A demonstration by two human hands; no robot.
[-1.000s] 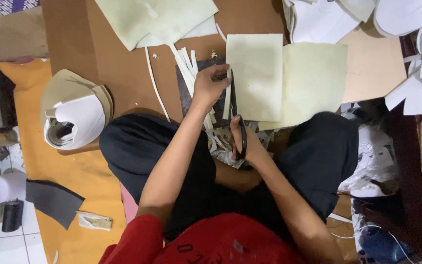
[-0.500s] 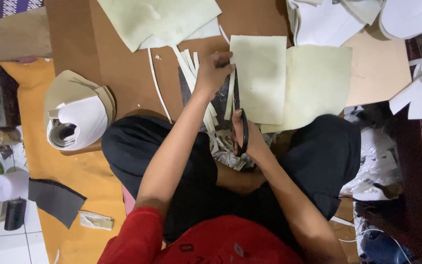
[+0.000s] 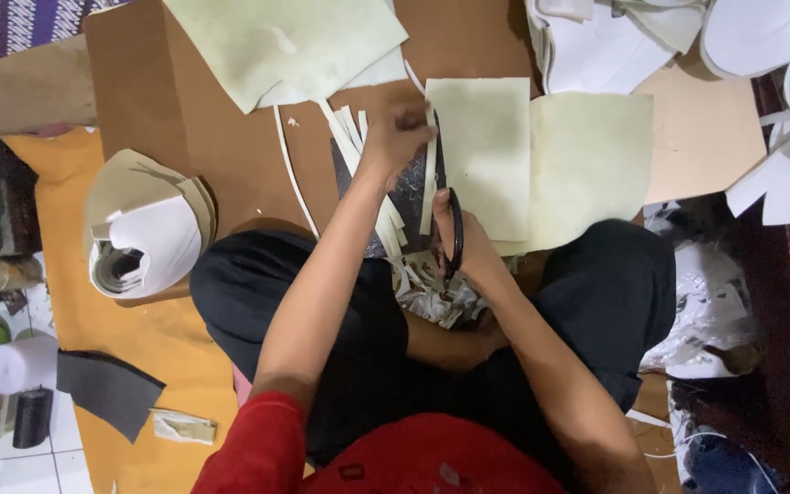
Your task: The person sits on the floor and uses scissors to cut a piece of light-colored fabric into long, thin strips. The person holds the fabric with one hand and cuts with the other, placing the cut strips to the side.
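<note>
The right hand (image 3: 473, 247) is gripping a pair of black-handled scissors (image 3: 450, 215), fingers closed through the loops, with the blades pointing toward twelve o'clock and running along the left edge of a pale yellowish sheet (image 3: 482, 155); how far the blades are parted cannot be told. The left hand (image 3: 395, 137) is sitting at eleven o'clock from the scissors, fingers pinched shut on a narrow strip (image 3: 428, 187) that is coming away from that sheet. Judging by what is lying about, the cutting is already well along: several cut strips (image 3: 351, 137) are fanning out at nine o'clock of the left hand, and a heap of small offcuts (image 3: 432, 288) is piling up in the person's lap at six o'clock. Most of the sheet is remaining uncut, and a second pale sheet (image 3: 587, 155) is lying just beside it at three o'clock, with a larger one (image 3: 276, 41) waiting at eleven o'clock, so plenty seems to be left. Everything is resting on a brown board (image 3: 212, 137). A roll of white and tan material (image 3: 144, 238) is sitting at nine o'clock, well apart, and white shaped pieces (image 3: 761, 37) are crowding the one o'clock corner. Nothing is blocking the scissors' line, though the loose strips are lying close beside the cut.
</note>
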